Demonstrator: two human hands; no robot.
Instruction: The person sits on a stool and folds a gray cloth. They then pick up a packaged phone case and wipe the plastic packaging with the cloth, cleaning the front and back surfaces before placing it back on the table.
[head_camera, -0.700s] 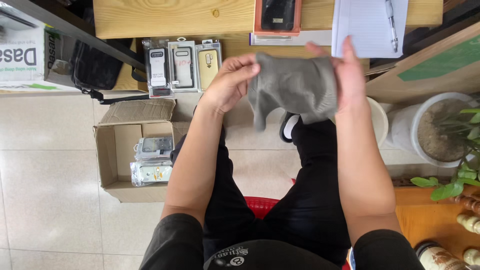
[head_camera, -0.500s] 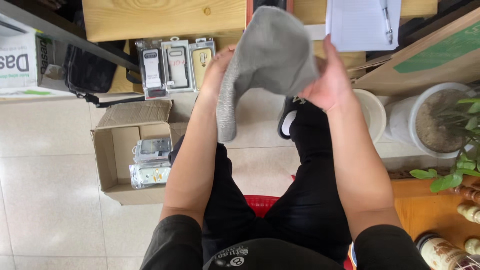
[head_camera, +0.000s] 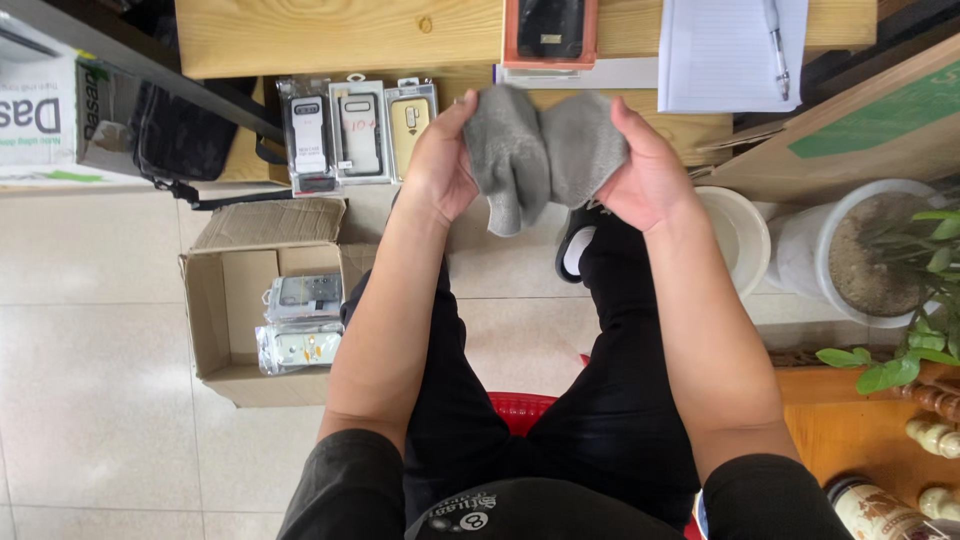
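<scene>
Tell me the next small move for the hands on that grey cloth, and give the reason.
Probably draw the hands apart to spread it flat: the grey cloth sits bunched between the left hand and right hand, with one corner hanging loose below.

Soft, matt grey cloth (head_camera: 545, 150) — fuzzy knit; bare pale wood bench (head_camera: 330, 35) (visible grain), rough brown cardboard box (head_camera: 215, 310), glossy plastic phone-case packs (head_camera: 357, 130) — shiny floor tiles (head_camera: 90, 300).

Grey cloth (head_camera: 545, 150) bunched between left hand (head_camera: 440, 165) and right hand (head_camera: 650, 175), above black-trousered knees.
</scene>
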